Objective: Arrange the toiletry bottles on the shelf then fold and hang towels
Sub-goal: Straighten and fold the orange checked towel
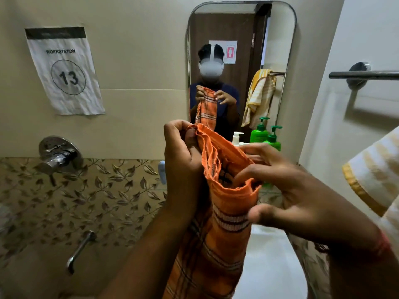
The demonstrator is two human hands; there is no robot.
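We are holding the orange towel (224,203) up before the mirror (241,61), left hand (183,160) pinching its top edge while the right hand (287,190), fingers spread loosely, is gathering the layers to square the fold.

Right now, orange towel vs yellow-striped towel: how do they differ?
The orange towel is dark-checked and bunched between both hands: left hand pinches its top edge, right hand fingers the fold. The yellow-striped towel is white with a yellow border, untouched, at the right frame edge. Both are striped woven cloth.
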